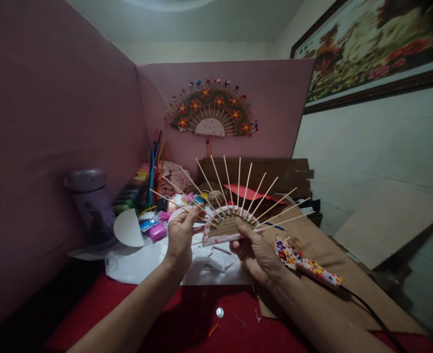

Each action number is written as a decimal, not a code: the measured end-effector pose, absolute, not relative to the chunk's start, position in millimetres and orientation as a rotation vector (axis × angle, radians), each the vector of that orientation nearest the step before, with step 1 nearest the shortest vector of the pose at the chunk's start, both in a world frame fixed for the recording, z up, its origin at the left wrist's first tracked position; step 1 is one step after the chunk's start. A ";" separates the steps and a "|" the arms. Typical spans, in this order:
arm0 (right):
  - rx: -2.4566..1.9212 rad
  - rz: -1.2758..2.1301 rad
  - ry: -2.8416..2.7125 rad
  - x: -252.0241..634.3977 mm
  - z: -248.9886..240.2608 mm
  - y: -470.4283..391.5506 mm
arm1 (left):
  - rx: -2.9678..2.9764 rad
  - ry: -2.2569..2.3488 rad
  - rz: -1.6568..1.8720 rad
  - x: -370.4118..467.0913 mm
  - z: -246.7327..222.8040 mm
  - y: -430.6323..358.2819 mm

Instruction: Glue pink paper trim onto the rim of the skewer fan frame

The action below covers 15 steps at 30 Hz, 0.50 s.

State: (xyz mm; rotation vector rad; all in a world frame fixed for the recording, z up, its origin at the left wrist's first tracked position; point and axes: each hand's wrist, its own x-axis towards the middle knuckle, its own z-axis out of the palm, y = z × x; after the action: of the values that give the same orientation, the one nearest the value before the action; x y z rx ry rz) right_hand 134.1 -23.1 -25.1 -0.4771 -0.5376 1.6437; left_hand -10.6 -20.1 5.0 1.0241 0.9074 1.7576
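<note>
A half-round cardboard piece (225, 226) with a pale, spotted cloth edge is held up over the table, and several thin wooden sticks (239, 181) fan out from its curved rim. My right hand (255, 250) grips its lower right part, thumb on the cardboard face and fingers behind. On the left side, my left hand (183, 233) has thumb and fingers pinched at one of the lower left sticks. Below the cardboard lies a white sheet (139, 264) with scraps on it. Some of the fingers are hidden behind the piece.
A decorated fan (211, 110) hangs on the pink back panel. A flower-patterned glue gun (308, 264) with a black cord lies on brown cardboard at right. At left stand a purple tumbler (93, 208), a white half-disc (129, 228) and colourful clay packets (158, 232).
</note>
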 end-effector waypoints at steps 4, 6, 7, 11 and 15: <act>-0.496 1.637 -0.537 133.7 -24.9 -23.2 | 1.020 0.897 1.759 -10.3 5.0 -20.0; -0.501 1.642 -0.537 133.6 -24.6 -23.2 | 1.021 0.894 1.759 -10.3 4.9 -19.7; -0.503 1.644 -0.538 133.6 -24.6 -23.1 | 1.022 0.894 1.758 -10.3 4.8 -19.6; -0.497 1.643 -0.548 134.0 -25.1 -22.7 | 1.007 0.896 1.756 -10.0 4.9 -19.7; -0.482 1.639 -0.548 134.0 -25.0 -22.9 | 1.011 0.897 1.760 -10.1 4.6 -19.9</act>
State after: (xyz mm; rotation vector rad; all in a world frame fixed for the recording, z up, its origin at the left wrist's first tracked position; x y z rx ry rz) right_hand 134.0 -22.9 -25.0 -0.4824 -0.5482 1.6386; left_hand -10.1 -19.9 4.6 1.0110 0.8970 1.7597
